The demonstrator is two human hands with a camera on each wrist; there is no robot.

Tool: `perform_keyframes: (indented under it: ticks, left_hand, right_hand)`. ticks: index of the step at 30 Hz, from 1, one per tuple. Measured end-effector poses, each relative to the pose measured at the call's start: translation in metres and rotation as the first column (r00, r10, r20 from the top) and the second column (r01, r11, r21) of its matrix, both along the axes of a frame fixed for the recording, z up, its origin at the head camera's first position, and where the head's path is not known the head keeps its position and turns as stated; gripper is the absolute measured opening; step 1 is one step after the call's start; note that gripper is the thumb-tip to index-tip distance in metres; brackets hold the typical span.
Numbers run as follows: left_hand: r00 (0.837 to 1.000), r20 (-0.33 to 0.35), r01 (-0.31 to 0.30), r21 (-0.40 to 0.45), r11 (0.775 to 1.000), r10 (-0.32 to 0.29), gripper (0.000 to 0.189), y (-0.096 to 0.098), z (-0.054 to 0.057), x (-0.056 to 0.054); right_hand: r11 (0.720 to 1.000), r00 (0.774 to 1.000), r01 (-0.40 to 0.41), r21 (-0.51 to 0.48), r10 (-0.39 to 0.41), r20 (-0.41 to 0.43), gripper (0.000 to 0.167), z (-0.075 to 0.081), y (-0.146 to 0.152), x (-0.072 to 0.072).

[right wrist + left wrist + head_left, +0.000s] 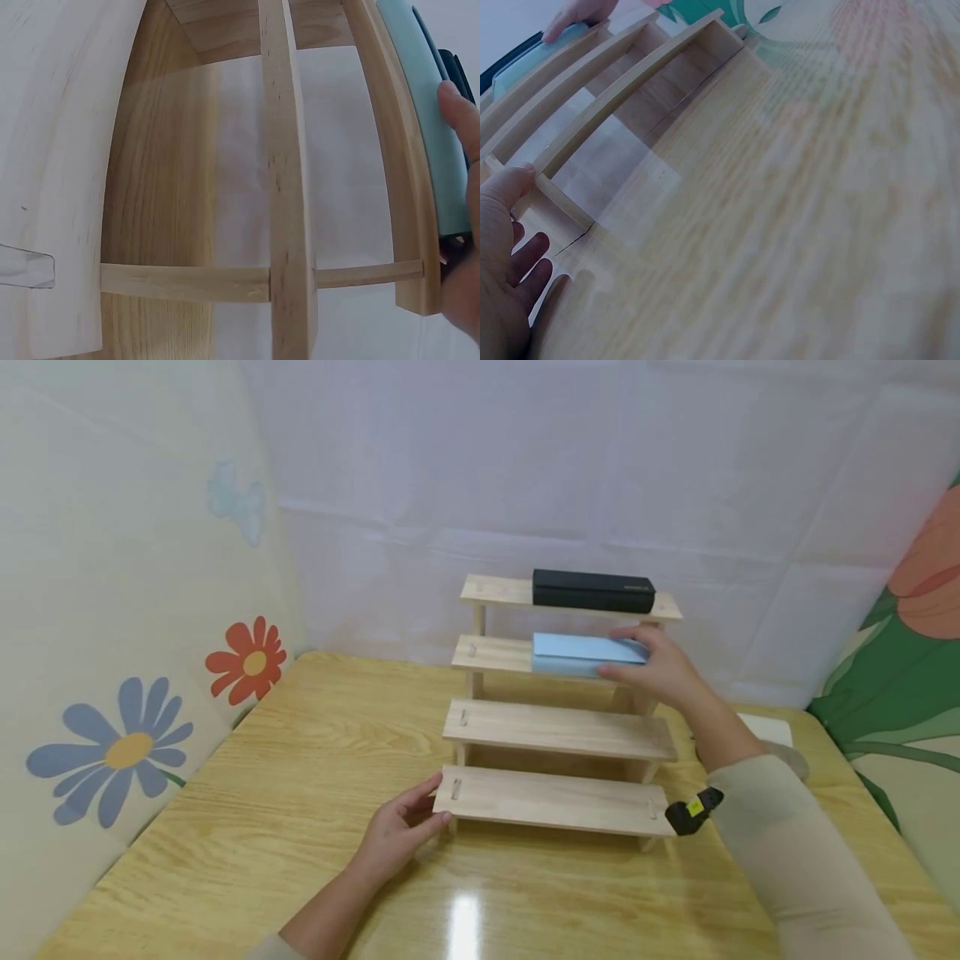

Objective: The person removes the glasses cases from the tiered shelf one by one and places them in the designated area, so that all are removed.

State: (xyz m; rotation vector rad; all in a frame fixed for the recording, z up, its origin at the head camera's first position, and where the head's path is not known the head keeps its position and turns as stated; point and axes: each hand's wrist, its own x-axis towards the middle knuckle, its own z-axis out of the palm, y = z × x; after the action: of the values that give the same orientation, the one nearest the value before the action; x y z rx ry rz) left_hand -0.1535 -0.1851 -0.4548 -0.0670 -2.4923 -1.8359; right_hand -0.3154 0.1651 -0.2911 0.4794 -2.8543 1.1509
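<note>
A four-tier wooden step shelf (558, 727) stands on the table. On its second tier from the top lies a light-blue glasses case (573, 647), toward the right. My right hand (663, 672) grips the right end of this case, thumb at the front and fingers over the top and back. The same blue case (424, 112) lies along its tier in the right wrist view. My left hand (401, 827) holds the left end of the lowest tier. In the left wrist view, the left thumb (514, 184) touches the board's corner while the other fingers spread below it.
A black glasses case (592, 592) rests on the top tier. A white object (768, 731) sits on the table behind my right forearm. A black device with a yellow label (693, 810) is at the right sleeve. A white cloth (420, 510) hangs behind, with flower-printed panels at both sides.
</note>
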Motion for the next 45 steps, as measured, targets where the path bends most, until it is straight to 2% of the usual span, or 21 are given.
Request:
perform_keyframes:
  ticks: [10,22,26,33,45]
  left_hand:
    - [1.000,-0.025,0.012,-0.013,1.000,-0.013,0.059,-0.001,-0.001,-0.001]
    - [1.000,-0.015,0.014,-0.003,1.000,-0.014,0.059,-0.001,-0.002,-0.002]
    - [1.000,-0.017,0.010,-0.002,1.000,-0.010,0.058,-0.001,-0.001,-0.002]
    - [0.997,-0.062,0.051,0.030,0.998,-0.049,0.058,-0.002,0.000,-0.002]
    - [0.997,-0.058,0.049,0.037,0.998,-0.047,0.057,-0.002,0.000,-0.002]
  right_hand:
    - [0.995,1.000,-0.018,0.094,0.016,0.016,0.074,0.001,-0.002,-0.005]
    - [0.996,0.999,-0.027,0.087,0.029,-0.020,0.075,-0.003,-0.003,-0.008]
    - [0.996,1.000,-0.017,0.089,0.019,-0.023,0.074,-0.003,-0.004,-0.007]
    - [0.996,1.000,-0.008,0.087,0.010,-0.015,0.076,-0.003,-0.003,-0.002]
    - [0.998,1.000,0.017,0.064,-0.016,-0.017,0.077,0.000,0.003,0.010]
